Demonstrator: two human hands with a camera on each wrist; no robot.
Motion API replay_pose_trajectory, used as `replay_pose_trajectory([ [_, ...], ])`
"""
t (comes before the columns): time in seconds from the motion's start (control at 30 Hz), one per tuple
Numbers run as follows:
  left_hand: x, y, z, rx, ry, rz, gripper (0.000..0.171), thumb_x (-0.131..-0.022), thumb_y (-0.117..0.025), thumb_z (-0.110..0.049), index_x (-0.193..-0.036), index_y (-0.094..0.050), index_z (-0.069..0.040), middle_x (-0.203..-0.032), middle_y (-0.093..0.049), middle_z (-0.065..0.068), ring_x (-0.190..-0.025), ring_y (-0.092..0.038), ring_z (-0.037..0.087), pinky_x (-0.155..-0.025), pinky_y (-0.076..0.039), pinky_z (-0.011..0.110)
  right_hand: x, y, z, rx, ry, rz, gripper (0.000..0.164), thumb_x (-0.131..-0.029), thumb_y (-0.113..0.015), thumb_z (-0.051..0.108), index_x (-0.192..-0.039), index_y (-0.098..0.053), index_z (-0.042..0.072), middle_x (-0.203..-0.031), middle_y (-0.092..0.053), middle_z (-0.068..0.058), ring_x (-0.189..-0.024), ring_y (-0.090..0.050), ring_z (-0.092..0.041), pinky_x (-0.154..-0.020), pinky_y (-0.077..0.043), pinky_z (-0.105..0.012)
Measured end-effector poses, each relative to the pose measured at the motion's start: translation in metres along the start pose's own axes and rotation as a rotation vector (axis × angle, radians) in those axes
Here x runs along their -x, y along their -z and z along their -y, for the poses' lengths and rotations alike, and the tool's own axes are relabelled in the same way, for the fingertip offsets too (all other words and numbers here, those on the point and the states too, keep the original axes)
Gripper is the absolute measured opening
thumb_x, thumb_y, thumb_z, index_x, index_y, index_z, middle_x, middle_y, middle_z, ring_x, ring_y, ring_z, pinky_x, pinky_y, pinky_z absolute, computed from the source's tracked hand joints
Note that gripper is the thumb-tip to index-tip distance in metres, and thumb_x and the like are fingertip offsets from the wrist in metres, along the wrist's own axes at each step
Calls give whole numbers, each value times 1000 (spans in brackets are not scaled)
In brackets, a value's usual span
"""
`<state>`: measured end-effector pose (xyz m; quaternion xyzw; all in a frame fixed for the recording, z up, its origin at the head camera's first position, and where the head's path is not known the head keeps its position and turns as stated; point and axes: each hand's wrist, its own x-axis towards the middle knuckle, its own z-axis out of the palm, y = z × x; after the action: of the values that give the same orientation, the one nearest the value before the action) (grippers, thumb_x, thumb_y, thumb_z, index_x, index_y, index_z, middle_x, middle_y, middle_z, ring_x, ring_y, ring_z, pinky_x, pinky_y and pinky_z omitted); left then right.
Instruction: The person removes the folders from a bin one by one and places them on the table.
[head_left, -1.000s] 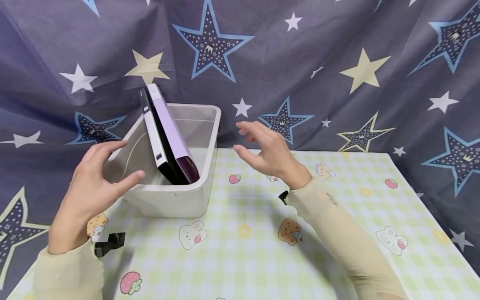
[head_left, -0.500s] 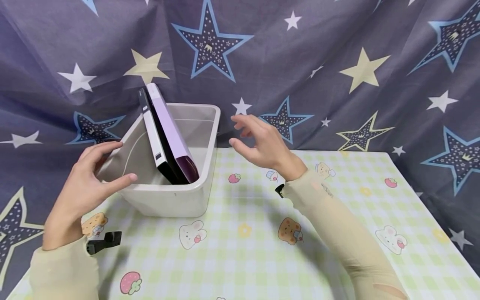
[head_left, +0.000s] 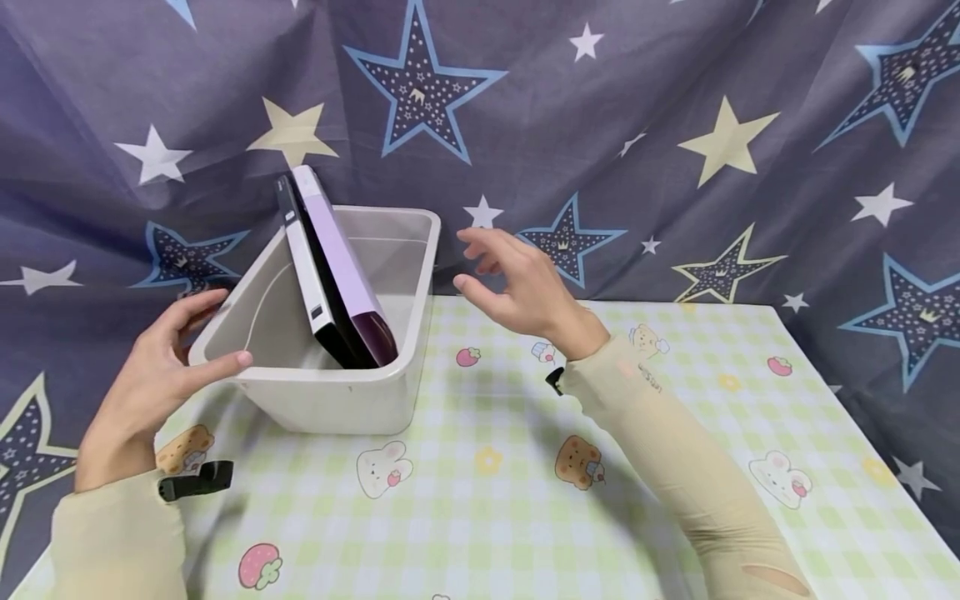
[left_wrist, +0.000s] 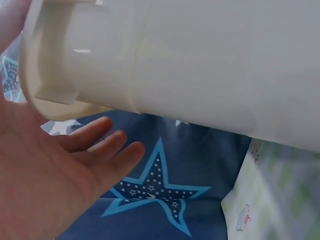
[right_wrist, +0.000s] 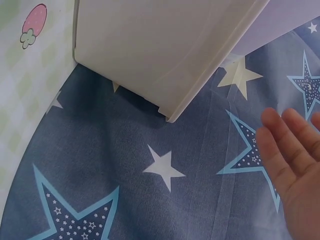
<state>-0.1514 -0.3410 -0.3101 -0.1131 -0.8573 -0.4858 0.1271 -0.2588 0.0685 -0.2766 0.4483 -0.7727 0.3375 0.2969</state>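
Standing on the checked tablecloth [head_left: 487,517], toward its far left, is a pale grey plastic bin [head_left: 337,404], roughly rectangular with rounded corners, its walls narrowing toward the base. A thick rolled rim runs around the top, and a fine curved line marks the inner left wall. From the left wrist, the outside looks smooth and creamy white, with a deep lip overhanging the wall.

Two binders lean side by side inside, tilted lengthwise, their far ends rising above the back rim and their near ends dipping low by the front wall. The left binder [head_left: 306,275] has a white spine, a black upper end, black sides and a small dark rectangle near the bottom of the spine. Its neighbour, the lilac binder [head_left: 340,250], is plain and pale along the spine, with a glossy dark purple lower end.

The left hand [head_left: 161,358] is at the bin's near left corner, thumb spread wide from the fingers around the rim; whether it touches, I cannot tell. The right hand [head_left: 521,283] hangs in the air to the right of the bin, apart from it, fingers loosely bent, thumb apart, gripping nothing.
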Motion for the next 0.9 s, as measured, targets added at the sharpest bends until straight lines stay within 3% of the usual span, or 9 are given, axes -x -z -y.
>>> replay_pose_trajectory([
  [0.23,-2,-1,10,199,-26,32,73,-81,-64,15,-146,-35,-4,-131,-45,8,-102,-54,8,-76,-44,11,-4,0,0,1,-11,15,45,-89,-63,29,-128,-55,8,-103,-64,-5,-82,-63,-13,-77,-49,-24],
  [0.4,-4,-2,14,205,-26,48,71,-83,-62,14,-146,-35,-6,-128,-46,5,-98,-53,10,-74,-44,12,-8,-2,1,-6,1,12,46,-89,-63,28,-128,-55,7,-101,-64,-5,-82,-63,-12,-77,-49,-24],
  [0.57,-4,-4,19,389,-30,80,71,-82,-57,20,-145,-35,-5,-130,-43,8,-99,-52,12,-76,-45,15,-13,-2,2,-17,-2,19,45,-89,-64,27,-128,-55,6,-101,-64,-6,-82,-63,-14,-76,-50,-26],
  [0.77,-3,-6,25,558,-18,173,72,-86,-47,21,-148,-27,-7,-144,-20,5,-103,-53,13,-78,-50,20,-15,-2,4,-35,-29,34,46,-89,-64,27,-129,-55,7,-101,-63,-7,-83,-63,-14,-76,-50,-27],
  [0.9,-4,-7,28,616,-8,188,72,-87,-45,21,-149,-24,-8,-137,-28,10,-103,-55,15,-77,-51,23,-14,-3,3,-40,-36,36,45,-89,-64,27,-128,-55,6,-101,-63,-6,-83,-62,-14,-75,-50,-27],
])
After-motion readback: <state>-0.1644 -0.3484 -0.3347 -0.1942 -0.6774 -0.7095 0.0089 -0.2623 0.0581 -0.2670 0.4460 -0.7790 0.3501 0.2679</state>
